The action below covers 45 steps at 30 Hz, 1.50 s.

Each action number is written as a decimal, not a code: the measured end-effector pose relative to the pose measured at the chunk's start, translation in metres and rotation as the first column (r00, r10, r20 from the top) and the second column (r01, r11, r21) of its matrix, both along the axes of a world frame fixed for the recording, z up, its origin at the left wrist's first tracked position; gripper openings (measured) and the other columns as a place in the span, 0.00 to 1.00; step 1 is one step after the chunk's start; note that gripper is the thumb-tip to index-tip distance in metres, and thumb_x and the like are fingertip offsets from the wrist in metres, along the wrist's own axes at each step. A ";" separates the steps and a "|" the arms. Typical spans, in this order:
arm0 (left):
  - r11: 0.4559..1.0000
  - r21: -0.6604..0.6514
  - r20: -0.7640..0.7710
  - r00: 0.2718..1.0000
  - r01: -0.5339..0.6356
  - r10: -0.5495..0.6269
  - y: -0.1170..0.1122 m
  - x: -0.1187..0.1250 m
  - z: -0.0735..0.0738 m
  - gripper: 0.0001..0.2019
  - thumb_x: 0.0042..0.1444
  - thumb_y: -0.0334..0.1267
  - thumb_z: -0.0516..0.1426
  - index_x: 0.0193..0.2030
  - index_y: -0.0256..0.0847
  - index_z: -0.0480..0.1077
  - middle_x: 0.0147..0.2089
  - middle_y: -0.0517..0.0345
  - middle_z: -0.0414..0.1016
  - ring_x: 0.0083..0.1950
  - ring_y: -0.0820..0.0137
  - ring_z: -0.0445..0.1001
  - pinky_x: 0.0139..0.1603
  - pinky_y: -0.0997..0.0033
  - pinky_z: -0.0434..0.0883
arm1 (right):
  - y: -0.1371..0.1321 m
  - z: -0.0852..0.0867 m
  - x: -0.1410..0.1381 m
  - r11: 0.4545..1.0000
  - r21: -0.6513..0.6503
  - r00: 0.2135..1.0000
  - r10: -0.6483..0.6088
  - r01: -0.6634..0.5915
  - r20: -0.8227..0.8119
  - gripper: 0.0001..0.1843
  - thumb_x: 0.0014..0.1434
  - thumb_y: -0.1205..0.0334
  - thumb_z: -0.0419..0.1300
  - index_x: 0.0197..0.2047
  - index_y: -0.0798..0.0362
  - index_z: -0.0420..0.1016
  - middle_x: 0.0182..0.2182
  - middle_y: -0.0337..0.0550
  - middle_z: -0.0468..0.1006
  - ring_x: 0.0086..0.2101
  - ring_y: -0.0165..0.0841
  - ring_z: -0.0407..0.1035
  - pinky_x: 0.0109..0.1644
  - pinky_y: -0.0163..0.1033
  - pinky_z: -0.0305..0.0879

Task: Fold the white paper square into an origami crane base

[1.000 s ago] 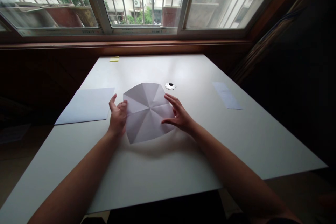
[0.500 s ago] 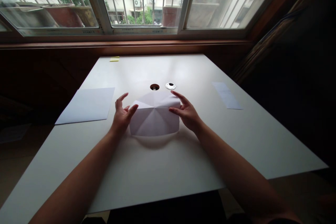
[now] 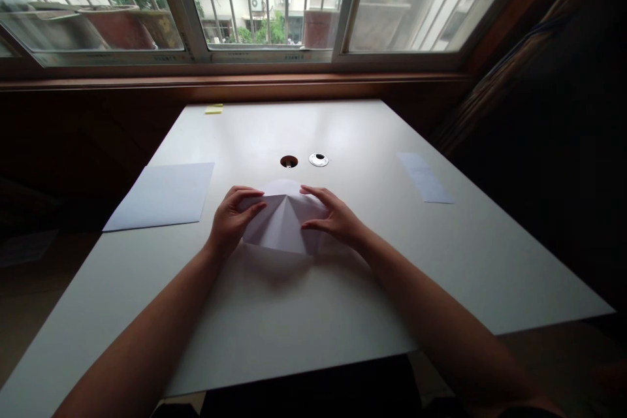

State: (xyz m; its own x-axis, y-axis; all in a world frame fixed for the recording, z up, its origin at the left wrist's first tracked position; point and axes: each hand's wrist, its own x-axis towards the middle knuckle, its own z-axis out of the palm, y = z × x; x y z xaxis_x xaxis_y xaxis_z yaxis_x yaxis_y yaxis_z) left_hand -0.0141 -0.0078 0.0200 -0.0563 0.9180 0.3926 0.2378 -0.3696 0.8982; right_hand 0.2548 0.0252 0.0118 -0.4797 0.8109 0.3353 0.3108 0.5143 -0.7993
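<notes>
A creased white sheet of paper (image 3: 284, 225) lies in the middle of the white table (image 3: 304, 300), its sides drawn inward so it forms a raised, folded shape. My left hand (image 3: 232, 219) grips its left side, fingers curled over the top edge. My right hand (image 3: 330, 217) holds the right side, fingers laid over the paper and pressing it toward the middle. Both forearms reach in from the near edge.
A flat white sheet (image 3: 161, 196) lies at the left. A narrow paper strip (image 3: 424, 177) lies at the right. A round cable hole (image 3: 289, 161) and its loose cap (image 3: 318, 159) sit just behind the paper. A yellow sticky pad (image 3: 213, 109) rests near the window sill.
The paper was lying open and flat; both hands have pushed its sides together and it has collapsed along its creases into a smaller folded shape, uncovering the cable hole.
</notes>
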 end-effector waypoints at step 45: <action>0.988 -0.068 -0.119 0.982 0.139 -0.147 0.001 0.000 -0.009 0.13 0.56 0.46 0.65 0.48 0.50 0.80 0.54 0.50 0.69 0.58 0.58 0.70 0.54 0.61 0.73 | -0.012 0.005 -0.016 0.919 0.383 0.942 -0.046 -0.091 0.333 0.34 0.66 0.46 0.57 0.72 0.39 0.53 0.66 0.45 0.64 0.61 0.48 0.62 0.63 0.61 0.65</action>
